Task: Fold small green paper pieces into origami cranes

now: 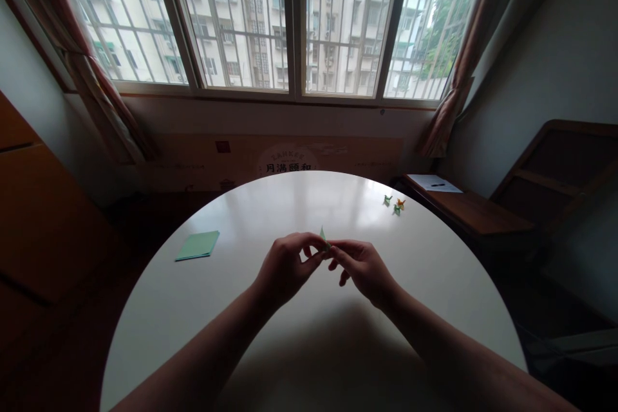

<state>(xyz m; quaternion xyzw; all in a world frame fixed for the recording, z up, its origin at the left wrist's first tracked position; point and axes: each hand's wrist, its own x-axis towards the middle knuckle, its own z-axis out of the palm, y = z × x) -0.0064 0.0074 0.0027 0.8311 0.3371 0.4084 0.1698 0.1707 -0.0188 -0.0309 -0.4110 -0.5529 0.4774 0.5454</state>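
Head view shows the small pale-green folded-paper piece [322,234] between the fingertips of the left hand [288,265] and right hand [363,268], both pinching its lower end, neither nearer, its pointed long axis roughly upright.

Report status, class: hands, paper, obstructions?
Left hand, right hand pinching green folded paper. Held above white table. Green sheets, folded figures lie apart; no obstruction visible.
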